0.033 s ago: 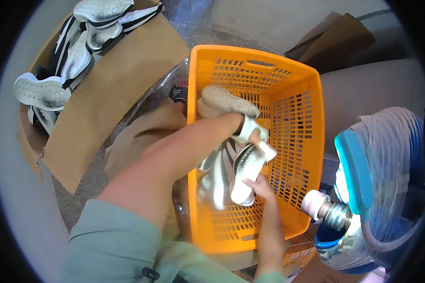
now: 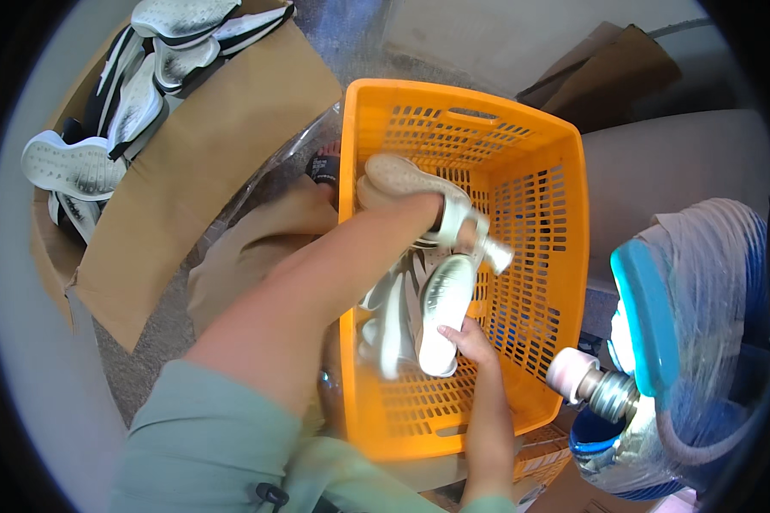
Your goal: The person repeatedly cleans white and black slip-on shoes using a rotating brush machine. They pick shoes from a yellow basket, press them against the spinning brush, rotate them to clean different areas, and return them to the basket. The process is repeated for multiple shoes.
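Note:
My right hand [image 2: 472, 340] grips a white shoe sole [image 2: 447, 315] by its lower edge, thumb lying on its face. The sole is held over an orange plastic crate [image 2: 436, 92]; a greyish, shaded patch shows in its upper part. Just above its top end is my left hand [image 2: 465, 232], closed and smeared by motion, with a white band around it. A whitish blurred piece [image 2: 498, 255] shows at its fingers; what it is I cannot make out. Beneath my hands, several white soles [image 2: 392, 329] lie in the crate, and a cream sole [image 2: 402, 175] rests near its far left.
An open cardboard box [image 2: 205, 162] with several white and black soles [image 2: 77, 167] stands at the left. On the right is a plastic-wrapped machine [image 2: 701, 299] with a turquoise part. A brown cardboard piece [image 2: 616, 77] leans at the back right.
My left hand and the whitish piece have shifted slightly right and up, off the sole's top end. The sole has turned a little in my right hand.

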